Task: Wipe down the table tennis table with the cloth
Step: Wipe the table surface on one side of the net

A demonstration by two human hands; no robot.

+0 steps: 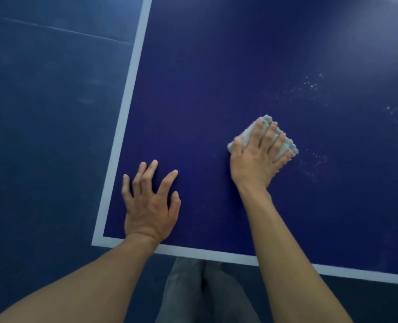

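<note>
Mid-wipe, near-left corner of the table (216, 78). My right hand (257, 159) was flat on the folded grey cloth (248, 136), fingers straight and spread, pressing it down rather than gripping, thumb along its left edge. The cloth sat on the blue top, well inside the white border line (132, 73). My left hand (150, 201) was splayed on the surface near the corner, fingers relaxed and holding nothing, probably bracing. Both forearms reached in over the near edge. White specks (309, 86) lay further out to the right, with more just beside the cloth (319, 159). Next move, as I judged it: push the cloth right through those, keeping the pressure even.
</note>
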